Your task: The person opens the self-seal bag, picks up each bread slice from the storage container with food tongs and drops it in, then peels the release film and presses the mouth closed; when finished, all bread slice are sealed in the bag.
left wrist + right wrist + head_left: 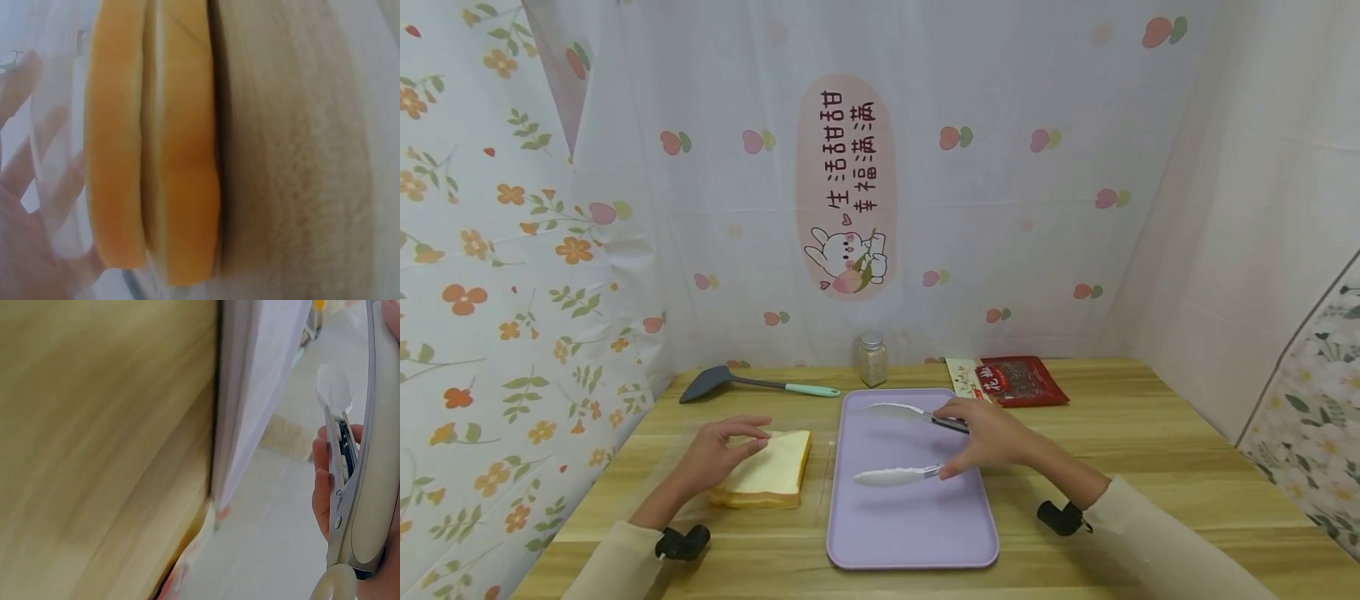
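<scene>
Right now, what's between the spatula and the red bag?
The jar stands between the spatula and the red bag, just behind the far edge of the tray. The head view shows it.

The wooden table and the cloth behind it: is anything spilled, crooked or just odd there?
The backdrop cloth looks hung sideways: its printed rabbit lies on its side, ears pointing left. On the table, I see no spill or damage; the glass jar stands upright with its lid on.
</scene>
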`<state>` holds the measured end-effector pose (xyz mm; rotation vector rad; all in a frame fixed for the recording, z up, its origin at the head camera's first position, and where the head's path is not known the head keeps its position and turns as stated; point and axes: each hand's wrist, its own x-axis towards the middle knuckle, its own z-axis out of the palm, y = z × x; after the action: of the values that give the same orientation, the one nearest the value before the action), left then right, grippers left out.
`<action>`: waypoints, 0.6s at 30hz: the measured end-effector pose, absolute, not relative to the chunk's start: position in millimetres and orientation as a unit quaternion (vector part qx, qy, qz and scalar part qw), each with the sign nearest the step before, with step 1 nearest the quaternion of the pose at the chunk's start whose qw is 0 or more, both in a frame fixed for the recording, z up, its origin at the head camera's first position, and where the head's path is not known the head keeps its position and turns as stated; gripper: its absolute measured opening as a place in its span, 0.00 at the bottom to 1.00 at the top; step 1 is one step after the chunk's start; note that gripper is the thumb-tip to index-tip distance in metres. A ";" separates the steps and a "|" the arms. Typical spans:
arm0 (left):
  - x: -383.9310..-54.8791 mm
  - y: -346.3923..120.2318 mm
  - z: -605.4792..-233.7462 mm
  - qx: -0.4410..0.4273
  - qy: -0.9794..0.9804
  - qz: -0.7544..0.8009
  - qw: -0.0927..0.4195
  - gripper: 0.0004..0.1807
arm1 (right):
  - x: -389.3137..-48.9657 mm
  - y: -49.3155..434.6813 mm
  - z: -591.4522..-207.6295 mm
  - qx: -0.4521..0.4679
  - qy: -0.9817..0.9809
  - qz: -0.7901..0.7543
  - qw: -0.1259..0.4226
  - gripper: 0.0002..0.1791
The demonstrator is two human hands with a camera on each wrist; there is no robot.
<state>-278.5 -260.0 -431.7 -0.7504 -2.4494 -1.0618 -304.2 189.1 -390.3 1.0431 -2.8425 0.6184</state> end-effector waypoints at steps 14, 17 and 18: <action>-275.3 -259.3 -431.2 -0.271 -0.872 -0.372 0.166 0.05 | -288.1 262.4 -389.5 0.321 -0.922 0.211 0.050 0.51; -274.5 -258.2 -430.5 -0.264 -0.876 -0.374 0.155 0.05 | -285.6 272.8 -389.7 0.317 -0.920 0.224 0.049 0.50; -274.3 -257.7 -430.2 -0.262 -0.877 -0.374 0.150 0.05 | -284.8 275.8 -389.5 0.314 -0.920 0.228 0.048 0.49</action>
<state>-274.3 -257.7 -430.2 -0.7527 -2.5182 -1.0749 -284.8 275.8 -389.5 0.9582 -2.8062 0.6939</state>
